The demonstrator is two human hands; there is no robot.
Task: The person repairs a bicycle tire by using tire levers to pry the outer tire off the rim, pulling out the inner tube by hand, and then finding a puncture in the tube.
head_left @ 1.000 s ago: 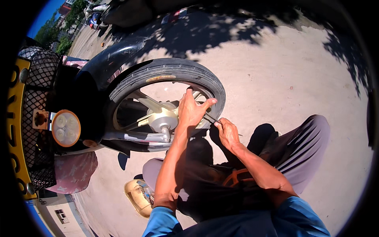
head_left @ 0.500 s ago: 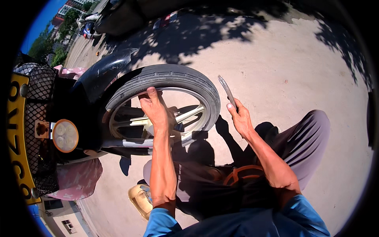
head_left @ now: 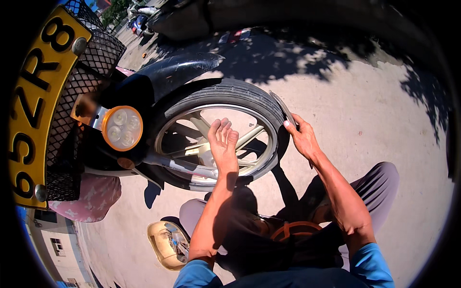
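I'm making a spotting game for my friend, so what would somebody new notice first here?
Probably the yellow plate at far left, then the orange-rimmed lamp nearby. The middle shows a wheel with pale spokes; the open left hand is over them, and the right hand holds a metal bar near the right edge of the tire.

Ground: pale concrete (head_left: 365, 139), brightly sunlit, with scattered small specks. Shadows: leafy, dappled, across the far ground and toward the right rim. Building (head_left: 71, 263): pale-walled, lower left, with small dark window (head_left: 57, 246). Trees (head_left: 114, 15): green, upper left. Motorbike (head_left: 139, 21): parked, beside the trees, partly cropped.
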